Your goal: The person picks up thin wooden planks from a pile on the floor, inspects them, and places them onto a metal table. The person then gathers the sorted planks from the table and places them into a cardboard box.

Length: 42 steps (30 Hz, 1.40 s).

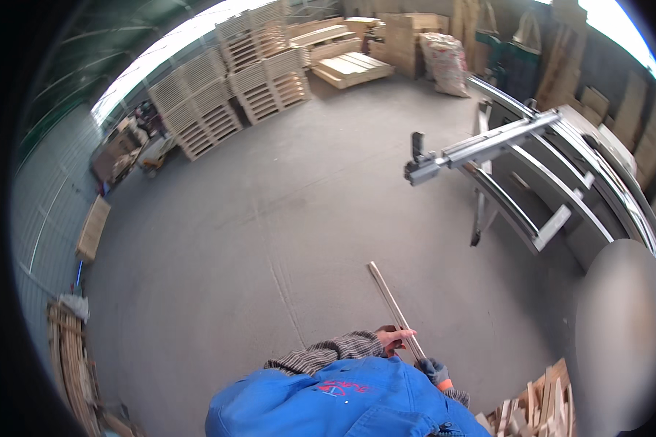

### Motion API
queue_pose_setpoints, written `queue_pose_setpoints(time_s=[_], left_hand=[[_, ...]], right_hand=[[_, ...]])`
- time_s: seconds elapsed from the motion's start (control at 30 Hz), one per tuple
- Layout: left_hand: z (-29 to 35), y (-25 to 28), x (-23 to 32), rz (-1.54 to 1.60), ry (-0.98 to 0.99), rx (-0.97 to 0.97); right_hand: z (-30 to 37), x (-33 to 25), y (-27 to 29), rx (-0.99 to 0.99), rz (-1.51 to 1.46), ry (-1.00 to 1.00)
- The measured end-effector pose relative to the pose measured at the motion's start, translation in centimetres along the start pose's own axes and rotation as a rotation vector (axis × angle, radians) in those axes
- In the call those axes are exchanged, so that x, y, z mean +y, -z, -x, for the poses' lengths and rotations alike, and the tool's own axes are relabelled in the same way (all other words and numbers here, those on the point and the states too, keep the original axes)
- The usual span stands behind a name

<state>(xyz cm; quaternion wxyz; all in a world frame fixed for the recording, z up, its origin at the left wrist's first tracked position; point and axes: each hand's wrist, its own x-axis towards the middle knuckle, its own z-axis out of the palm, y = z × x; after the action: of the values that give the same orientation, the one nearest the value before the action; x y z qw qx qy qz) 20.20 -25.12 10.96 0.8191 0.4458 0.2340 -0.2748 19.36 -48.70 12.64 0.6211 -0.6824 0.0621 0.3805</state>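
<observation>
1. Held a thin pale wooden strip (394, 306) in front of the body, to the left of the metal-railed machine (503, 136) and on its near side, well apart from it.
2. Curled the gloved right hand (434, 371) round the strip's near end, fingers closed on it, nearer than the machine and left of it.
3. Laid the bare left hand (392, 339) against the strip a little farther along, farther left of the machine; stretched the index finger across the wood, partly opened. Could not tell whether thumb and other fingers pinched it.
4. Wore a striped sleeve (328, 351) and blue clothing (328, 400), both nearer than the machine.
5. Had wood offcuts (536, 404) on the machine's near side, slatted pallets (197, 102) beyond and left of it, and a bulging sack (444, 62) just behind its far end.
</observation>
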Motion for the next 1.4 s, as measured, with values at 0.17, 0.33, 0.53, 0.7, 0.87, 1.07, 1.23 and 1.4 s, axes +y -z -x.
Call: queue_pose_setpoints(time_s=[0.17, 0.33, 0.53, 0.7, 0.87, 1.07, 1.23, 1.4], left_hand=[[1.8, -2.6, 1.2, -0.066, 0.011, -0.024], [4.8, -7.2, 3.4, -0.216, 0.152, 0.076], [0.8, -1.9, -3.3, -0.189, 0.065, -0.074], [3.5, -0.9, -3.1, -0.072, 0.113, 0.036], [5.0, 2.0, -3.4, -0.101, -0.135, 0.02], [10.6, 13.1, 3.8, -0.194, -0.34, 0.504], [24.7, 26.3, 19.2, -0.095, -0.623, 0.963], [42.0, 33.4, 34.3, -0.256, -0.982, 1.447]], right_hand=[[0.4, 4.5, -0.1, 0.086, -0.036, 0.089], [2.7, 4.0, 0.0, 0.067, -0.107, 0.096], [1.5, 11.5, 0.1, 0.045, -0.004, 0.082], [0.7, 12.4, -0.9, -0.004, 0.003, 0.077], [1.8, 8.1, -3.2, 0.032, 0.177, 0.091], [1.4, 5.1, -5.3, 0.127, 0.151, 0.081], [-1.6, 8.2, -6.1, 0.282, 0.334, 0.092], [-2.3, 10.0, -8.4, 0.239, 0.275, -0.007]])
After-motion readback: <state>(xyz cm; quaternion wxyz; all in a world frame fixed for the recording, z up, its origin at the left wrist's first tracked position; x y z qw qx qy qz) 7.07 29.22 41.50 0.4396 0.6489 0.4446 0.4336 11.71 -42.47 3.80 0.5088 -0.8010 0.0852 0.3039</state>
